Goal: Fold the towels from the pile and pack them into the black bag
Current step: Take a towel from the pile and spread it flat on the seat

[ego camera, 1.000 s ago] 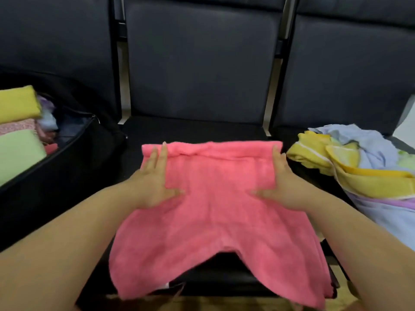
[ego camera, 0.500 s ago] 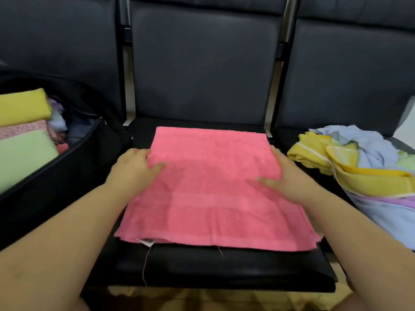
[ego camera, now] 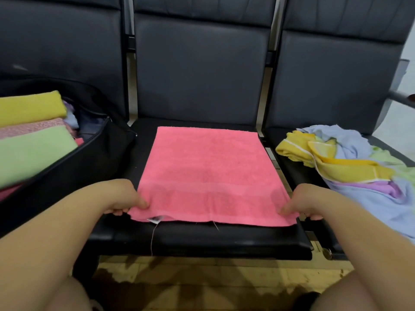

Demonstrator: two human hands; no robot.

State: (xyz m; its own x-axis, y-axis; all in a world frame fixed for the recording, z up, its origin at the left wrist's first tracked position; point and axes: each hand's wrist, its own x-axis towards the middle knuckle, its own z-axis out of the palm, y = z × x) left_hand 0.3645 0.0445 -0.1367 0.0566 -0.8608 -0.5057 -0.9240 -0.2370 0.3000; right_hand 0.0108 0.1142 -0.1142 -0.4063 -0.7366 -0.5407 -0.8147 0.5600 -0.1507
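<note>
Both the left hand (ego camera: 122,198) and right hand (ego camera: 302,202) have slid back to pinch the pink towel's (ego camera: 208,173) near corners at the seat's (ego camera: 224,241) front edge, ready for another fold

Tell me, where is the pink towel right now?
In the head view, the pink towel lies flat on the middle seat, between the black bag on the left and the towel pile on the right.

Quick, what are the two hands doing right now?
Left hand: pinches the near left corner of the pink towel.
Right hand: pinches the towel's near right corner.
</note>
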